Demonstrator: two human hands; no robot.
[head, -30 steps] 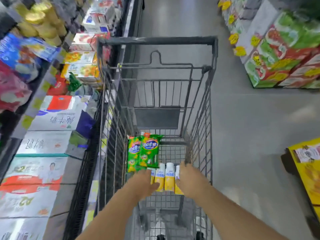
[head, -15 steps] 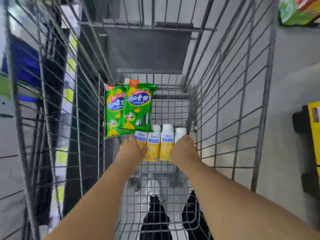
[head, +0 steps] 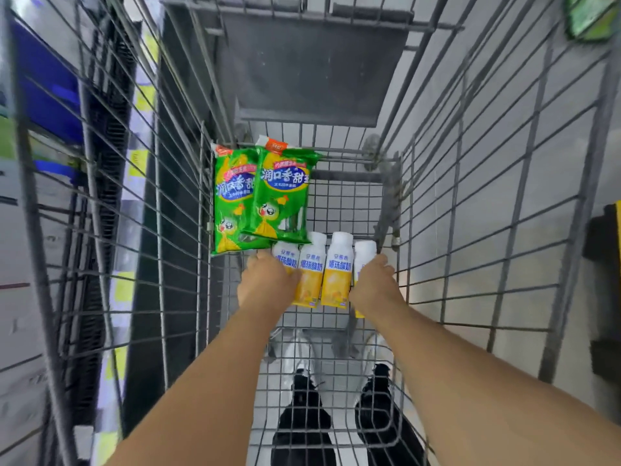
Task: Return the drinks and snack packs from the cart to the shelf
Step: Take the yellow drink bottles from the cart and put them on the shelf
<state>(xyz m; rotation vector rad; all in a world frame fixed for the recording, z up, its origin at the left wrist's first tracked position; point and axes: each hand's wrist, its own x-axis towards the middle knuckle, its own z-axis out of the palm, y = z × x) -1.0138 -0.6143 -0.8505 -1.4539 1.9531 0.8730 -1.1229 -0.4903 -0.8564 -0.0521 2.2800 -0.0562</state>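
Several white-and-yellow drink bottles lie side by side on the cart's (head: 477, 210) wire floor. My left hand (head: 265, 280) is closed over the leftmost bottle (head: 284, 255). My right hand (head: 374, 285) is wrapped around the rightmost bottle (head: 364, 252). The two middle bottles (head: 324, 274) lie untouched between my hands. Two green snack packs (head: 268, 196) lie overlapping just beyond the bottles, against the cart's left wall.
The store shelf (head: 43, 95) with blue and white boxes runs along the left, seen through the cart's wire side. Grey floor lies to the right, with a yellow display (head: 616, 223) at the edge. My black shoes (head: 302, 425) show below the cart floor.
The view has dropped and closed in on the cart's inside. Both hands have stayed at the outer bottles and settled more firmly around them.
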